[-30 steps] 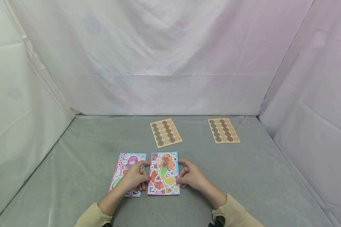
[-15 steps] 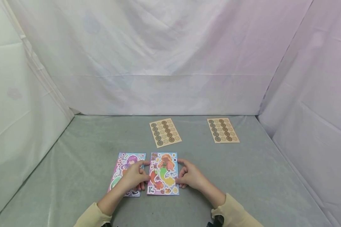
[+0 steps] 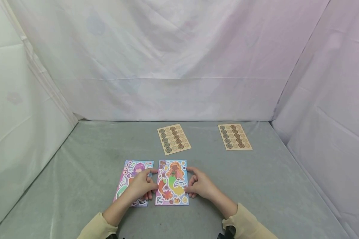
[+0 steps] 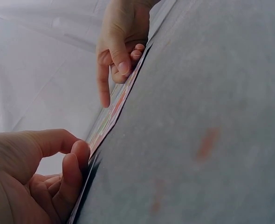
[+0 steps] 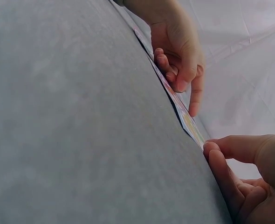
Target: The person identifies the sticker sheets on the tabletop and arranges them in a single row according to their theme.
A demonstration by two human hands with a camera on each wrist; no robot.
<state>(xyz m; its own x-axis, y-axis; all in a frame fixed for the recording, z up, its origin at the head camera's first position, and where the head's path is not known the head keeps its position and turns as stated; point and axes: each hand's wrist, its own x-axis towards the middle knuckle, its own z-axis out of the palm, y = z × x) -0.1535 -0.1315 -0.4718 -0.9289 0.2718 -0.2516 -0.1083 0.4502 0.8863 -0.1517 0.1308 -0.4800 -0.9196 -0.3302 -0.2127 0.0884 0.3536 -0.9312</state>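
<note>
over a grey tabletop (image 3: 242, 186) backed by pale curtain (image 3: 179, 59), the orange-haired mermaid sheet (image 3: 174, 186) is held between left hand (image 3: 143, 185) and right hand (image 3: 202, 186), each side edge lightly gripped by thumb and forefinger, other fingers curled, presumably so it is kept straight. its long axis is aimed away from the person, figure's head farthest; the purple-haired sheet (image 3: 131, 172) is partly covered by the left hand.

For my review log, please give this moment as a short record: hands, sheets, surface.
Left hand: thumb and index finger at left edge of the mermaid sheet
Right hand: thumb and index finger at its right edge
Partly hidden: purple-haired sheet, below left hand
Farther back: left tan sheet, right tan sheet, apart
Surface: gray tabletop
</note>
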